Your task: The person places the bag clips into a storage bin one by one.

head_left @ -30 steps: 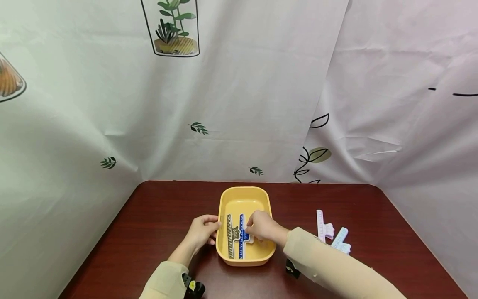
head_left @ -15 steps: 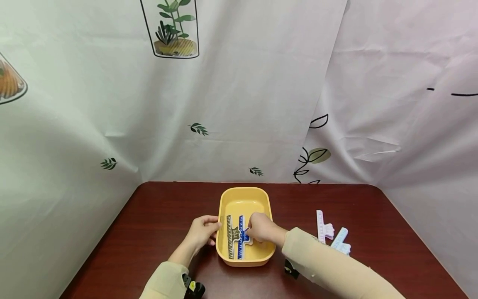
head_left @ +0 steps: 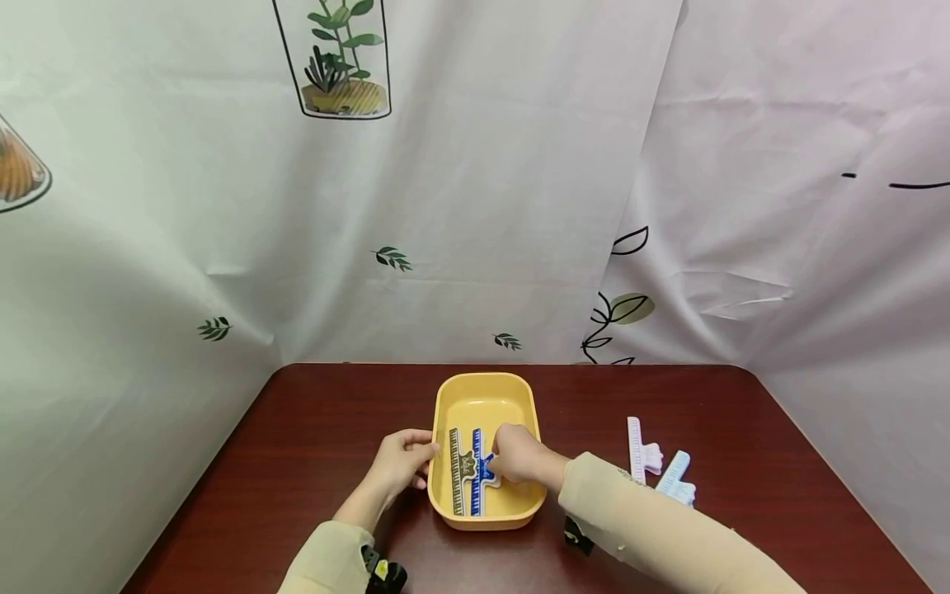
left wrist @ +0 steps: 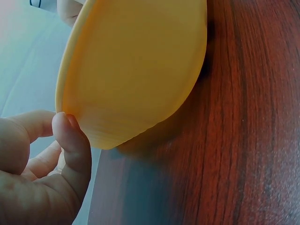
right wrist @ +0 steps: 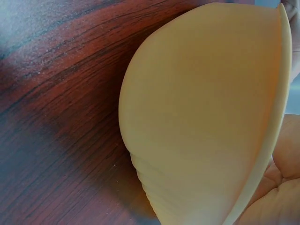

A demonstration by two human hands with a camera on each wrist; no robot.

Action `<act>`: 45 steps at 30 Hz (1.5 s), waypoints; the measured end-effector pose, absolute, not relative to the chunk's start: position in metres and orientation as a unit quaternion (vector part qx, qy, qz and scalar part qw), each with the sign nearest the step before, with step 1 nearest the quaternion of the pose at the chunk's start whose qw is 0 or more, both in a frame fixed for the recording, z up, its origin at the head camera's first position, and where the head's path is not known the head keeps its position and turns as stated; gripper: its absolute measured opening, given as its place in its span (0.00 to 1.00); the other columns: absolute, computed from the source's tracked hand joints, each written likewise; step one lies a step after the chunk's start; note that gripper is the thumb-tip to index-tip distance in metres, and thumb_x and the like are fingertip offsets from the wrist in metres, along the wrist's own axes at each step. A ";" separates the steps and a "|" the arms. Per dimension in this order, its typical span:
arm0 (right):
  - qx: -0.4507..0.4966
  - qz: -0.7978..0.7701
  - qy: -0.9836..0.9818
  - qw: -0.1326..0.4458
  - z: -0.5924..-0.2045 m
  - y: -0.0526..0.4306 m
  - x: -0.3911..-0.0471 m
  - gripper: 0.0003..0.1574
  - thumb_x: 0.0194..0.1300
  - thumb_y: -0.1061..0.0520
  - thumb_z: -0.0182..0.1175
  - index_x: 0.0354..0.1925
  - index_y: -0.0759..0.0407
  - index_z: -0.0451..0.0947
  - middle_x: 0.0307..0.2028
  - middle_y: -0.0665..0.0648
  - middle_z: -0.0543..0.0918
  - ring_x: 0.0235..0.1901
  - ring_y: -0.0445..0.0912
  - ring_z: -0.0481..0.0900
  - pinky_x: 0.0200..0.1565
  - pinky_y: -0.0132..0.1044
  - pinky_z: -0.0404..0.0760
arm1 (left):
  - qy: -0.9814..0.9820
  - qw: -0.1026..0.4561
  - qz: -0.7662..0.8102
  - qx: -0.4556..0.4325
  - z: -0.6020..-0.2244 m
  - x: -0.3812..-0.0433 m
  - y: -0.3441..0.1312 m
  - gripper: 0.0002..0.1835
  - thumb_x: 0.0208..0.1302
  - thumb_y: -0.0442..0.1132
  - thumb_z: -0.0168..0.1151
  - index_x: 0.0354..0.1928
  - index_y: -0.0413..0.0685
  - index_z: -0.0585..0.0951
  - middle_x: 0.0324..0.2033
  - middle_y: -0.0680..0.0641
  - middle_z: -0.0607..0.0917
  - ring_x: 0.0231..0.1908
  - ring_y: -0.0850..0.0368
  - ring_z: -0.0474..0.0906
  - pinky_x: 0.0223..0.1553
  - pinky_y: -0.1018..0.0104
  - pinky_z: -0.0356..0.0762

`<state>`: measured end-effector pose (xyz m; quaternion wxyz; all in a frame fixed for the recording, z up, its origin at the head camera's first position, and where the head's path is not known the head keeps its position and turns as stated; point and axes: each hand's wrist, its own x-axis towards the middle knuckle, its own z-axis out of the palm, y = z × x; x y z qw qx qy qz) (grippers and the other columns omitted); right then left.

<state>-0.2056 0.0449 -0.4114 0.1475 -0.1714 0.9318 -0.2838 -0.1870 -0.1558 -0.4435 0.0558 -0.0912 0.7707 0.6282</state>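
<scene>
Head view: left hand [head_left: 401,462] pinching yellow tray [head_left: 486,412]; right hand [head_left: 519,454] curled down at blue clip [head_left: 477,472], grip unclear.

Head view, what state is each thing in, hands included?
Yellow tray, upright on the table.
Brown clip, lying in the tray.
Dark blue clip, lying beside it.
Pink clip, lying on the table.
Light blue clip, lying partly behind the right sleeve.
Left hand, pinching the tray.
Right hand, curled at the dark blue clip, grip unclear.

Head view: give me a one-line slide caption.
Left hand grips a yellow tray; right hand touches the blue clip inside, beside a brown clip.
</scene>
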 end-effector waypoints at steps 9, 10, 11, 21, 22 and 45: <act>-0.174 -0.274 0.935 0.141 -0.412 0.044 -0.206 0.05 0.54 0.65 0.64 0.24 0.67 0.81 0.20 0.54 0.80 0.17 0.40 0.70 0.19 0.27 0.69 | 0.771 0.052 0.628 -0.090 -0.446 -0.188 -0.156 0.17 0.60 0.32 0.60 0.51 0.31 0.77 0.25 0.45 0.80 0.18 0.60 0.73 0.14 0.71 0.73; -0.174 -0.273 0.935 0.141 -0.412 0.044 -0.206 0.05 0.54 0.64 0.64 0.25 0.67 0.82 0.20 0.55 0.81 0.18 0.41 0.71 0.19 0.27 0.69 | 0.771 0.052 0.628 -0.090 -0.447 -0.188 -0.157 0.17 0.60 0.32 0.60 0.51 0.31 0.77 0.25 0.45 0.80 0.18 0.60 0.73 0.14 0.71 0.73; -0.174 -0.274 0.935 0.140 -0.412 0.044 -0.206 0.05 0.53 0.64 0.64 0.27 0.68 0.82 0.22 0.55 0.81 0.19 0.41 0.72 0.20 0.28 0.71 | 0.772 0.052 0.628 -0.089 -0.447 -0.188 -0.157 0.17 0.60 0.32 0.60 0.51 0.31 0.77 0.25 0.45 0.80 0.18 0.60 0.73 0.14 0.71 0.73; -0.182 -0.283 0.931 0.140 -0.415 0.046 -0.210 0.11 0.57 0.60 0.64 0.34 0.70 0.83 0.27 0.57 0.84 0.23 0.41 0.75 0.25 0.29 0.76 | 0.770 0.051 0.630 -0.087 -0.446 -0.188 -0.156 0.17 0.60 0.31 0.59 0.50 0.31 0.77 0.25 0.44 0.80 0.18 0.60 0.73 0.14 0.71 0.73; -0.180 -0.287 0.930 0.142 -0.414 0.046 -0.210 0.10 0.58 0.60 0.63 0.34 0.69 0.83 0.26 0.57 0.84 0.22 0.41 0.75 0.24 0.29 0.76 | 0.770 0.051 0.629 -0.087 -0.446 -0.188 -0.156 0.17 0.60 0.32 0.59 0.50 0.31 0.77 0.25 0.44 0.80 0.18 0.60 0.73 0.14 0.71 0.73; -0.174 -0.339 0.912 0.153 -0.410 0.052 -0.210 0.11 0.59 0.58 0.62 0.26 0.65 0.84 0.20 0.56 0.83 0.14 0.38 0.72 0.16 0.26 0.70 | 0.775 0.056 0.623 -0.088 -0.446 -0.187 -0.157 0.18 0.61 0.33 0.60 0.52 0.31 0.75 0.25 0.45 0.79 0.18 0.60 0.73 0.14 0.70 0.74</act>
